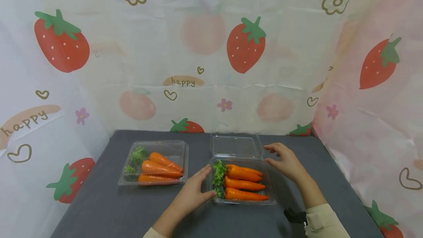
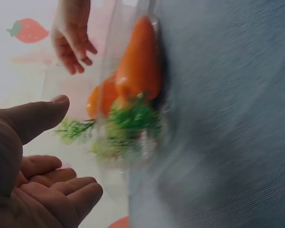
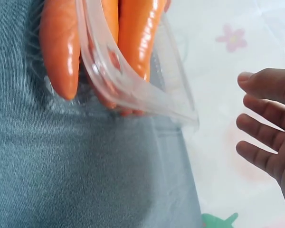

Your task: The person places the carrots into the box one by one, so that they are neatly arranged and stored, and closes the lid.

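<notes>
A clear plastic clamshell box [image 1: 242, 202] stands on the table with its lid [image 1: 236, 146] tipped back behind it. Three orange carrots [image 1: 244, 183] lie side by side inside, their leafy green tops [image 1: 218, 173] at the left end. My left hand [image 1: 193, 192] is at the box's left wall, fingers extended and thumb by the front corner. To the right of the hinge, my right hand [image 1: 285, 161] hovers with loosely bent fingers and nothing in them. In the right wrist view, that hand [image 3: 273, 126] is apart from the box rim [image 3: 118, 90].
A second clear box [image 1: 170, 145] sits at the left with its lid down, holding orange carrots [image 1: 162, 168] and green tops [image 1: 138, 155]. Both boxes rest on a dark grey table [image 1: 109, 208]. A strawberry-printed curtain [image 1: 205, 47] encloses the back and sides.
</notes>
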`<state>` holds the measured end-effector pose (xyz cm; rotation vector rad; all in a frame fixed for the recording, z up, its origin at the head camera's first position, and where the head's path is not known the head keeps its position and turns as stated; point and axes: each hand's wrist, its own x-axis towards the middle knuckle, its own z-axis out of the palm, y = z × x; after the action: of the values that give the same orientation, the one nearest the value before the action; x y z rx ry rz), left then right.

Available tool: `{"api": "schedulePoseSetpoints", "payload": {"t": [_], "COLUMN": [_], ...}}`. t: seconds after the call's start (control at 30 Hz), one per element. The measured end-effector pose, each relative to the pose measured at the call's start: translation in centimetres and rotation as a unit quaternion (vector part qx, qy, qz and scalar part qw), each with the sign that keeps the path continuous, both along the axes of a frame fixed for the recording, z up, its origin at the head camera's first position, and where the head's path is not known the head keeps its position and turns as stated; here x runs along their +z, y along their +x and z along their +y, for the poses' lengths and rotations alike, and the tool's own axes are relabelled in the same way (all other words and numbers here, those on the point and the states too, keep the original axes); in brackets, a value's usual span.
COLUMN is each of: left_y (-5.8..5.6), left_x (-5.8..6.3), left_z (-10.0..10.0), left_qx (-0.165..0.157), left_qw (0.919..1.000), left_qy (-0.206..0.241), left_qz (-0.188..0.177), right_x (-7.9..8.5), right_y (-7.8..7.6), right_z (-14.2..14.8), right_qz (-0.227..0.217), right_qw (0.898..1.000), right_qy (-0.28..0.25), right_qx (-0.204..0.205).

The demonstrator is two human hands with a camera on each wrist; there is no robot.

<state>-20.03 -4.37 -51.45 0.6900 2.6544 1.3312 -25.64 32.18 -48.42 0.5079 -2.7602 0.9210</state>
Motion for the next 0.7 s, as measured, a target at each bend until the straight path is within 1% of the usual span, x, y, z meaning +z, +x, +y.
{"api": "schedulePoseSetpoints", "payload": {"t": [0.07,0.2,0.3,0.43,0.5,0.57,0.7], "left_y": [-0.6,-2.2,-3.9,-6.3,-7.4,-8.4,-9.9], "left_x": [0.9,2.5,3.4,4.2,4.4,4.5,4.0], "left_z": [0.0,0.2,0.3,0.5,0.7,0.8,1.3], "left_qx": [0.008,0.03,0.046,0.062,0.07,0.073,0.081], "left_qw": [0.9999,0.9994,0.9988,0.9979,0.9975,0.9968,0.992], "left_qy": [-0.011,-0.016,-0.012,-0.013,-0.009,0.003,0.044], "left_qz": [-0.004,0.006,0.009,0.005,-0.008,-0.031,-0.086], "right_x": [0.0,0.1,0.0,-0.3,-0.5,-0.8,-1.4], "right_y": [-0.1,-0.6,-0.9,-1.3,-1.5,-1.6,-2.0], "right_z": [0.3,0.7,1.0,1.3,1.4,1.5,1.6], "right_qz": [-0.003,-0.008,-0.014,-0.026,-0.032,-0.038,-0.058], "right_qw": [1.0,1.0,1.0,0.999,0.999,0.999,0.997], "right_qy": [0.002,0.0,-0.006,-0.014,-0.02,-0.026,-0.041], "right_qx": [-0.003,-0.007,-0.015,-0.025,-0.027,-0.029,-0.038]}}
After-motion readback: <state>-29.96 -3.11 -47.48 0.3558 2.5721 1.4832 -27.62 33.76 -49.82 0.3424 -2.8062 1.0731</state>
